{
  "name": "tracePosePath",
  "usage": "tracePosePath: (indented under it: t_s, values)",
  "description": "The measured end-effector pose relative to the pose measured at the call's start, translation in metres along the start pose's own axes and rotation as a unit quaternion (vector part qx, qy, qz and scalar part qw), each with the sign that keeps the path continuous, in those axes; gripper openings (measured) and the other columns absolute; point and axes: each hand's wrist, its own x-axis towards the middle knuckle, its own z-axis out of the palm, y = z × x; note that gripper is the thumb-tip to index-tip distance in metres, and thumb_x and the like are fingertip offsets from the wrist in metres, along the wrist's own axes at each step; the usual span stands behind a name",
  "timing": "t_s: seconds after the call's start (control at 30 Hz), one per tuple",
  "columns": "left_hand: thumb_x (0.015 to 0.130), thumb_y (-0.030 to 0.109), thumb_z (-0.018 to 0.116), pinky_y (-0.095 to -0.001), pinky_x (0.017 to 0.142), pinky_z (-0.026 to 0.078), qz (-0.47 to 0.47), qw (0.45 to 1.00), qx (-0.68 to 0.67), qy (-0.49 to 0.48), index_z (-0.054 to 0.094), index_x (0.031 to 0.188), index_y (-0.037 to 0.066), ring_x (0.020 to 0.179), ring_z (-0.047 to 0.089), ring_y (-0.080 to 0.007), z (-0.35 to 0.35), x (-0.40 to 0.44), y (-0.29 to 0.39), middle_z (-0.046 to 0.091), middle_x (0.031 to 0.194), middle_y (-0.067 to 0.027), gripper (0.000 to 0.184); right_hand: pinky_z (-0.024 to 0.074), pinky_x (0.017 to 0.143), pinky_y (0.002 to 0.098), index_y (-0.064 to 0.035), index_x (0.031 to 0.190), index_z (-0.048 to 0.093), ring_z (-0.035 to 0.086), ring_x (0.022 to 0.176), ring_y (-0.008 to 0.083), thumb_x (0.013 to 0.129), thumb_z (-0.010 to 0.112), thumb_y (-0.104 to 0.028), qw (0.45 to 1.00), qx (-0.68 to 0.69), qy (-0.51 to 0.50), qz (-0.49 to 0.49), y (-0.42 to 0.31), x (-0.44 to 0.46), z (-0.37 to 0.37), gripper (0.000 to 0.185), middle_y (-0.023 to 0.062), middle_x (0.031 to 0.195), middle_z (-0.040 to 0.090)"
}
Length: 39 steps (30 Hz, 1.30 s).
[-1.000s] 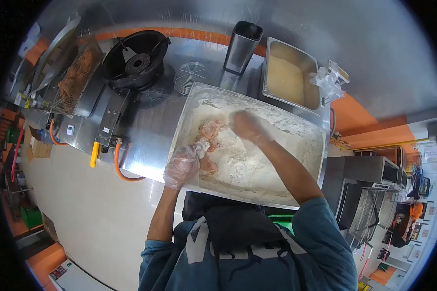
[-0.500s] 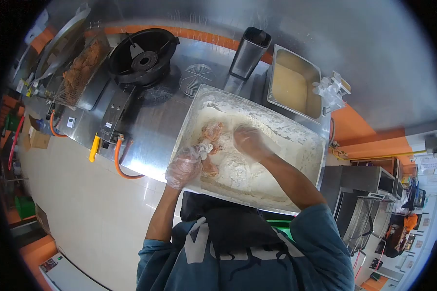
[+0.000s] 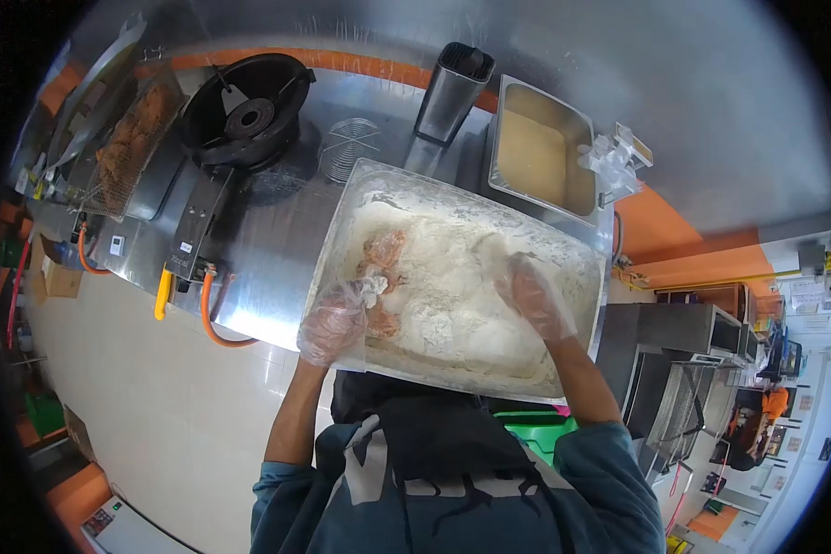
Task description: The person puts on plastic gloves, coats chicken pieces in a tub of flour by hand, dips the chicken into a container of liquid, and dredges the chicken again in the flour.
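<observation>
A large metal tray holds white flour, heaped in the middle. Pieces of raw chicken lie along its left part, partly covered by flour. At the tray's left side is my left hand in a clear plastic glove, its fingers curled together beside the chicken. Flour cakes those fingertips, and I cannot make out what is between them. My right hand, gloved too, is over the flour on the right side, fingers stretched out and a little blurred, holding nothing visible.
Behind the tray stand a metal holder and a deep pan of yellowish liquid. A black burner, a wire coil and a basket of fried chicken sit leftward. An orange hose hangs off the counter's front.
My right hand has swept from the tray's middle to the right and nearer to me. More flour covers the chicken. My left hand stays by the chicken; the whole view has shifted slightly.
</observation>
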Motion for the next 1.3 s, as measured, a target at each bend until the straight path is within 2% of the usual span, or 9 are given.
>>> tracePosePath:
  t_s: [0.1,0.13,0.27,0.4,0.6,0.8,0.9,1.1,1.3]
  values:
    - [0.071,0.014,0.052,-0.0356,0.075,0.044,0.001,1.0,0.02,-0.003,0.047,0.109,0.008,0.088,0.052,-0.0275,-0.002,0.0,0.003,0.054,0.099,-0.0125,0.038,0.0329,0.094,0.0405,-0.0054,0.119,0.034,0.037,0.114,0.021,0.081,0.044,-0.009,0.784,-0.591,0.002,-0.191,0.013,-0.021,-0.003,0.039,0.0154,0.123,0.036]
    - [0.072,0.014,0.052,-0.0354,0.075,0.044,0.008,1.0,0.021,0.005,0.047,0.109,0.008,0.089,0.052,-0.0274,-0.001,0.002,0.002,0.054,0.099,-0.0125,0.038,0.0321,0.094,0.0399,-0.0043,0.119,0.034,0.037,0.115,0.0225,0.082,0.042,-0.009,0.877,-0.428,-0.039,-0.217,0.0,-0.013,-0.038,0.038,0.0168,0.123,0.036]
    - [0.072,0.014,0.051,-0.0356,0.075,0.044,-0.001,1.0,0.007,0.005,0.048,0.108,0.008,0.088,0.053,-0.0276,0.008,-0.004,-0.005,0.055,0.097,-0.0119,0.036,0.0377,0.08,0.038,-0.0022,0.111,0.042,0.044,0.098,0.0234,0.082,0.045,-0.019,0.771,-0.602,-0.027,-0.207,0.004,-0.014,0.01,0.034,0.0167,0.106,0.044]
    - [0.072,0.016,0.051,-0.0362,0.073,0.045,-0.003,0.999,0.047,0.008,0.051,0.104,0.009,0.084,0.055,-0.028,0.003,-0.002,0.001,0.056,0.095,-0.0113,0.033,0.0375,0.079,0.038,-0.0051,0.106,0.048,0.046,0.095,0.0213,0.08,0.047,-0.027,0.987,-0.037,-0.127,0.091,-0.015,0.014,0.012,0.034,0.0105,0.103,0.048]
    - [0.072,0.018,0.053,-0.036,0.071,0.046,-0.031,0.998,0.045,-0.004,0.053,0.101,0.01,0.083,0.055,-0.0282,-0.001,-0.001,0.005,0.056,0.095,-0.0121,0.03,0.0408,0.077,0.0352,-0.0082,0.098,0.051,0.051,0.088,0.021,0.08,0.047,-0.026,0.792,0.552,0.12,0.232,0.018,-0.009,0.109,0.026,0.0087,0.096,0.054]
    - [0.072,0.019,0.053,-0.0362,0.066,0.047,-0.006,1.0,0.021,0.012,0.051,0.102,0.008,0.079,0.055,-0.0278,0.009,-0.001,-0.005,0.056,0.091,-0.0123,0.031,0.0436,0.063,0.0326,-0.0069,0.087,0.055,0.053,0.069,0.0238,0.076,0.053,-0.024,0.997,-0.021,0.063,0.026,0.05,-0.006,0.121,0.021,0.0093,0.076,0.055]
    - [0.073,0.019,0.053,-0.0366,0.066,0.046,0.016,0.999,-0.001,0.039,0.05,0.103,0.008,0.078,0.055,-0.0276,0.002,0.002,0.002,0.055,0.09,-0.0119,0.032,0.0431,0.059,0.0338,-0.0058,0.078,0.057,0.053,0.067,0.0249,0.071,0.057,-0.025,0.899,0.407,0.114,0.11,0.051,0.002,0.088,0.021,0.0088,0.07,0.055]
    - [0.073,0.018,0.052,-0.0363,0.067,0.047,0.022,0.999,0.042,0.014,0.049,0.105,0.009,0.08,0.055,-0.0277,0.005,-0.001,-0.001,0.054,0.094,-0.011,0.033,0.0408,0.057,0.0303,-0.0064,0.077,0.055,0.047,0.062,0.019,0.072,0.056,-0.019,0.964,0.24,-0.02,0.11,0.084,0.016,0.044,0.013,0.0071,0.072,0.053]
    - [0.073,0.017,0.052,-0.0361,0.072,0.046,0.034,0.999,0.009,0.039,0.048,0.107,0.009,0.083,0.055,-0.0276,0.01,-0.003,-0.006,0.054,0.098,-0.0106,0.035,0.0404,0.061,0.0321,-0.0082,0.08,0.053,0.046,0.062,0.0172,0.073,0.055,-0.024,0.763,0.618,-0.033,0.185,0.113,-0.006,0.122,0.017,0.0021,0.069,0.049]
